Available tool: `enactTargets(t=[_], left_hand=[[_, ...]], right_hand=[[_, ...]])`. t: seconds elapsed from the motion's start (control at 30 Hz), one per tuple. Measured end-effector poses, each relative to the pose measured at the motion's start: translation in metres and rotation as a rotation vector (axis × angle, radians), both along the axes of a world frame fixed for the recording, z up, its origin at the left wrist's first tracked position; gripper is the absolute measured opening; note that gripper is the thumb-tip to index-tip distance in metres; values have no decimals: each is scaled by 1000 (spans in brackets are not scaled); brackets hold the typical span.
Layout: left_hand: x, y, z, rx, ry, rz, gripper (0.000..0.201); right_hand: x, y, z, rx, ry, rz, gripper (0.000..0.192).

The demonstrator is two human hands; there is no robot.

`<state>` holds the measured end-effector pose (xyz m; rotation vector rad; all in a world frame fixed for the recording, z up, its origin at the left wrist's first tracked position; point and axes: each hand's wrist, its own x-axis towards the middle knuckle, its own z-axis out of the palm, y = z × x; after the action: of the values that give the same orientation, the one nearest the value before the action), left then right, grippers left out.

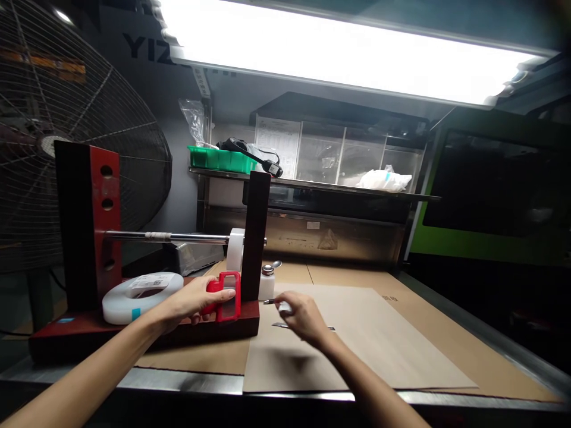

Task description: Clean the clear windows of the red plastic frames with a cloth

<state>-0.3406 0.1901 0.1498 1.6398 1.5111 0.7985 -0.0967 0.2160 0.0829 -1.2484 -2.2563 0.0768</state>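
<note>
Red frame piece (228, 296) gripped in left hand (191, 300), standing upright on stand base (134, 333) so it stays steady. Right hand (303, 318) pinches small white bit (284, 307) plus thin tool (270, 301) over cardboard-covered surface (401, 333), fingers curled. Tape roll (141, 295) flat nearby, within reach.

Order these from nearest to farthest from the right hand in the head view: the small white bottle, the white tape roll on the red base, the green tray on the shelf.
From the right hand:
1. Small white bottle, just behind, slightly left.
2. White tape roll, far left on the red base.
3. Green tray, up on the back shelf.
</note>
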Motion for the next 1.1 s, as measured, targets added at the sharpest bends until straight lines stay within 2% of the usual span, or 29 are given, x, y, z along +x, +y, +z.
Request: enactTargets(t=[0.13, 0.27, 0.37, 0.57, 0.77, 0.93, 1.1], left_hand=[[0, -2, 1, -23, -1, -12, 65], [-1, -3, 1, -23, 5, -19, 65], [-3, -3, 0, -13, 20, -13, 65], [-5, -3, 1, -5, 37, -22, 65], [-3, -5, 3, -28, 49, -51, 65], [-4, -5, 3, -27, 62, -54, 64], [-4, -4, 4, -15, 67, -88, 66]], right_hand=[[40, 21, -5, -156, -179, -64, 10], [53, 24, -14, -217, -246, -52, 12], [52, 21, -8, -197, -224, -6, 16], [32, 12, 34, -58, -101, 118, 23], [-5, 7, 73, 219, -326, 87, 20], [-16, 7, 89, 327, -516, 134, 17], [-20, 8, 94, 409, -648, 172, 16]])
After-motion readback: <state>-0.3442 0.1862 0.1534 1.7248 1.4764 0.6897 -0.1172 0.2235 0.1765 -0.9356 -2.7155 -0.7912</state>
